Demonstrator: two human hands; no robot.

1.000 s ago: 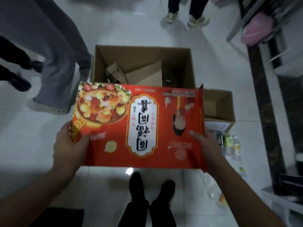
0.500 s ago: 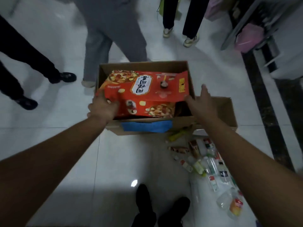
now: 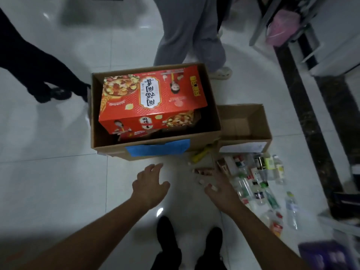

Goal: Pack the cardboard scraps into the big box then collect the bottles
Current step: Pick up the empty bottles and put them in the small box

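The big brown cardboard box [image 3: 212, 121] stands on the white floor ahead of me, blue tape on its near wall. A red printed carton [image 3: 153, 98] lies tilted inside it and covers whatever is beneath. My left hand [image 3: 150, 185] hovers open above the floor just in front of the box, holding nothing. My right hand [image 3: 218, 188] is open too, fingers spread, beside a pile of several plastic bottles [image 3: 257, 184] lying on the floor to the right. A yellow bottle [image 3: 200, 153] lies at the box's near right corner.
A smaller open cardboard box [image 3: 263, 121] sits right of the big one. Two people's legs stand close: grey trousers [image 3: 192, 34] behind the box, black trousers [image 3: 35, 65] at left. My black shoes [image 3: 169, 238] are below. A dark counter base [image 3: 315, 121] runs along the right.
Both hands lowered the red carton into the big box, let it go and pulled back toward me. The person in grey trousers walked from left to behind the box.
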